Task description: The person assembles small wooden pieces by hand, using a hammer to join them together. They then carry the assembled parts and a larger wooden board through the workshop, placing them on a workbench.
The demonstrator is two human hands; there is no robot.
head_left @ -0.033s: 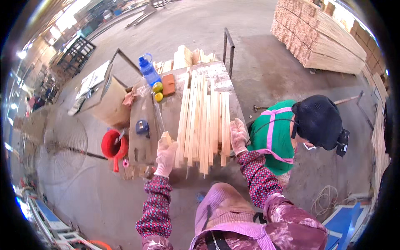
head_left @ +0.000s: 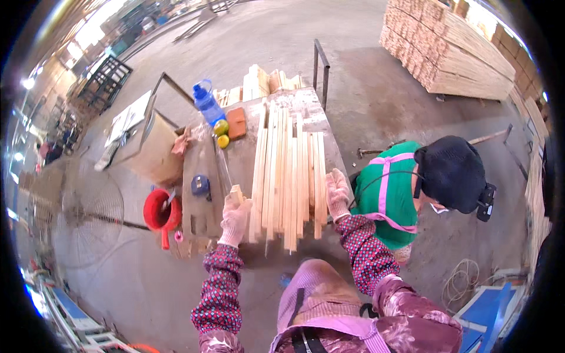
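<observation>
Side by side on the worktable [head_left: 241, 162] lies a bundle of long, pale wooden strips [head_left: 288, 182], their near ends uneven and jutting past the table's near edge. My left hand [head_left: 234, 219], in a light knitted glove, is closed around a short wooden block [head_left: 236, 193] just left of the bundle. On the other side, my gloved right hand [head_left: 337, 193] rests along the outermost strip with its fingers stretched out flat. Its palm side is partly hidden.
The table also carries a blue water bottle [head_left: 208, 105], green and yellow round items, an orange-brown block [head_left: 236, 123] and a blue tape measure [head_left: 200, 185]. A red bucket [head_left: 162, 210] hangs left; a fan [head_left: 79, 203] stands beyond. At right, close by, bends a co-worker in green [head_left: 382, 182].
</observation>
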